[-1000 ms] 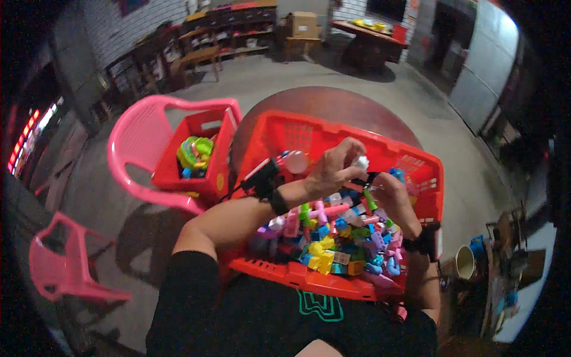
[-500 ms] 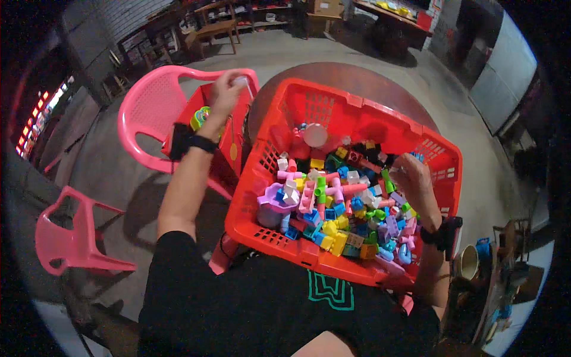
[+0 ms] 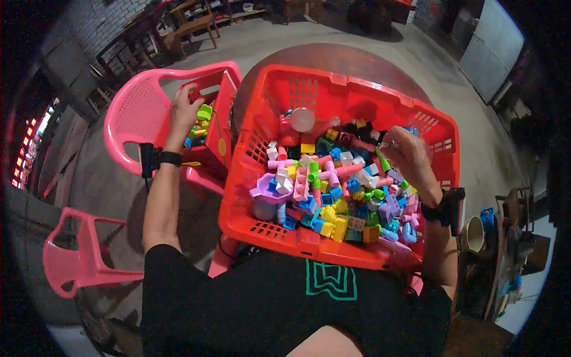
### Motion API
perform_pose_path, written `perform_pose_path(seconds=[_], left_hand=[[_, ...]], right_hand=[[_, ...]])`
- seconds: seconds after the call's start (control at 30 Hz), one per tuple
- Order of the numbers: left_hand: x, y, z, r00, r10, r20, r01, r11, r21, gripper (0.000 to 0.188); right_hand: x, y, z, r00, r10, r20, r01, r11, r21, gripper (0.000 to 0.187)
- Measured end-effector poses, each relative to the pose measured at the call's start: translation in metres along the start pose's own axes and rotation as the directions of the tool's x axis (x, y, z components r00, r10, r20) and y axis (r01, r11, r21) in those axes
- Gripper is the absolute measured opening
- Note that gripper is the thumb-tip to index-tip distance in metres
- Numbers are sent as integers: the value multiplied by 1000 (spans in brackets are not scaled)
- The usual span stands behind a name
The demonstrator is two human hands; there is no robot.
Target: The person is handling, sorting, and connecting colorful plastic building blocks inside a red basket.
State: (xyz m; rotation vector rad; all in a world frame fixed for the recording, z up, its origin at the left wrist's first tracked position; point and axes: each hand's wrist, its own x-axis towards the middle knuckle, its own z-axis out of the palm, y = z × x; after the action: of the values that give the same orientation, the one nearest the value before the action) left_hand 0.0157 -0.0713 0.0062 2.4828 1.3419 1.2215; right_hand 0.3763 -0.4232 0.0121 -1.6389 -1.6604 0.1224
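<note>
My left hand is over the red box on the pink armchair. Its fingers are curved and apart, with nothing visible between them. Yellow, green and blue toy pieces lie inside that box. My right hand is above the right side of a large red plastic basket, its fingers curled together. Something small and pale shows at the fingertips, too unclear to name. Beneath, the basket holds many building blocks in mixed colours, a purple toy cup and a whitish round piece.
The basket rests partly on a round brown table. A pink armchair stands at the left, and a smaller pink chair nearer me. At the right are a bucket and a cluttered shelf. Wooden furniture lines the back.
My left hand has moved left and down over the red box and its fingers have spread; the whitish thing at them no longer shows. My right hand stays curled above the basket.
</note>
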Motion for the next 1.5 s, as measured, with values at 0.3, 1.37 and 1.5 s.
perform_pose_path(seconds=[0.3,1.37,1.5], left_hand=[[-9,191,36,621,739,261,-635,670,-385,33],[-109,308,68,483,527,699,837,-42,-546,32],[-113,301,81,463,480,745,856,-23,-517,29]], right_hand=[[0,-4,-8,997,2,-73,4,997,82,15],[-11,-36,-2,855,-397,-334,296,902,-313,27],[-8,-28,-1,870,-349,-348,253,922,-293,26]])
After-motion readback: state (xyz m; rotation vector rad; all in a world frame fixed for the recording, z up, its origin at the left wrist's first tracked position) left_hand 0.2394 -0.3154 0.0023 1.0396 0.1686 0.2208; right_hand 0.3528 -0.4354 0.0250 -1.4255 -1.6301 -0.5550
